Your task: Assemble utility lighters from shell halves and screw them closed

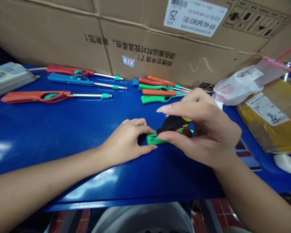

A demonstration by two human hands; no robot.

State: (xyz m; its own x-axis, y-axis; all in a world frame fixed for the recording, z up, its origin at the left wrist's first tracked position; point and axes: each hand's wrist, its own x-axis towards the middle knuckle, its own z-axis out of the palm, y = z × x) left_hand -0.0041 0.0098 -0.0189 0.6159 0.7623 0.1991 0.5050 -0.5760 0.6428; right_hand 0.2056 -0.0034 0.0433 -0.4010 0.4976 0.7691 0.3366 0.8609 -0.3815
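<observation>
A green lighter (152, 139) lies on the blue table (70, 129) in front of me. My left hand (128, 139) is curled round its near end, thumb and fingers pinching it against the tabletop. My right hand (203, 129) grips a screwdriver with a black and yellow handle (174, 123), its tip pressed onto the green lighter. Most of the lighter's body is hidden under my right hand.
Three long lighters (55, 95) in red and blue lie at the left. Several more in orange and green (157, 92) are bunched behind my hands. A large cardboard box (135, 35) walls off the back. Plastic bags (240, 84) and a yellow packet (278, 119) sit at the right.
</observation>
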